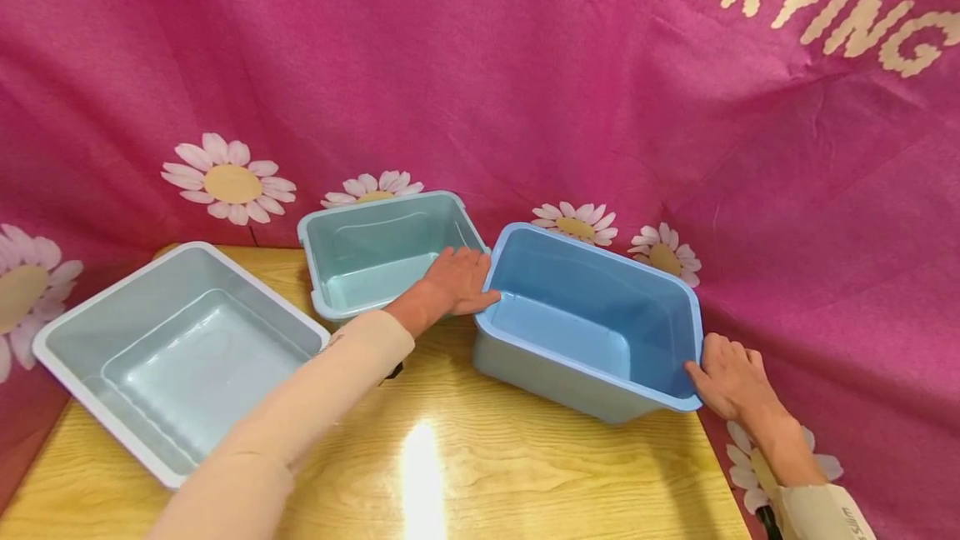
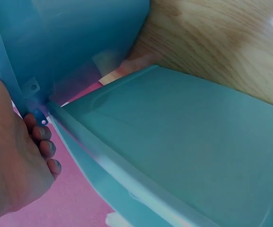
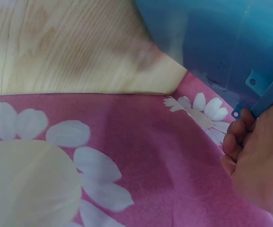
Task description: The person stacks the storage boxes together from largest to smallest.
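A deep blue plastic bin [image 1: 555, 332] is held by its two short ends at the right of the table. My left hand [image 1: 459, 280] grips its left rim, the thumb over the inside and the fingers curled under the lip, as the left wrist view shows [image 2: 20, 146]. At the opposite end my right hand [image 1: 738, 382] holds the right rim the same way; in the right wrist view its fingertips [image 3: 233, 142] tuck beneath the lip. Close beside my left hand stands a pale teal bin [image 1: 322, 273], partly covered by that hand and forearm.
A wide, shallow grey-blue tub [image 1: 187, 257] sits at the left of the wooden table [image 1: 495, 473]. Behind everything hangs a pink cloth [image 1: 450, 82] with daisies and lettering. The table's right edge lies just below the right hand.
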### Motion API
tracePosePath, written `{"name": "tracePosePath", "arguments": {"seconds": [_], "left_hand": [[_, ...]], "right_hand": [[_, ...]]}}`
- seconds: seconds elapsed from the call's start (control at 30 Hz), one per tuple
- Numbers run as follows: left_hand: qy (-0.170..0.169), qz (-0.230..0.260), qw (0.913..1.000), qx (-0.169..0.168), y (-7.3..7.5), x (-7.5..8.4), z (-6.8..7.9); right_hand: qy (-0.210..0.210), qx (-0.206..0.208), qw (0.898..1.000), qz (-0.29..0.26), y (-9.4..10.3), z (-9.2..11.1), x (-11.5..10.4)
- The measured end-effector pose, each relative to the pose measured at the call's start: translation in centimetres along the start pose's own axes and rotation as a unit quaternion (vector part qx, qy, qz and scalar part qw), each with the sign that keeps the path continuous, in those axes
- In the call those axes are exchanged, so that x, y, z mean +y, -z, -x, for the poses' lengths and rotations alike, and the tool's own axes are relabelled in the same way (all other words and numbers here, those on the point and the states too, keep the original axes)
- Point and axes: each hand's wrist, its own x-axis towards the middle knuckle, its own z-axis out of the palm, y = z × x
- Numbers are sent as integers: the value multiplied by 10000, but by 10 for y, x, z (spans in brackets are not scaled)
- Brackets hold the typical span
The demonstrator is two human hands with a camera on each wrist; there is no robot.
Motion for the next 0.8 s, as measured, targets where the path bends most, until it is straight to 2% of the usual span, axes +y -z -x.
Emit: {"name": "tracePosePath", "arguments": {"seconds": [0.2,0.5,0.8], "left_hand": [[-68,0,9999,147,3,-1,6],[-282,-109,9988,392,2,-3,23],[-376,41,9981,495,-3,5,37]], "right_hand": [[175,232,9993,256,3,0,-1],[432,304,9976,439,6,5,-4],[678,473,9951,548,6,15,0]]}}
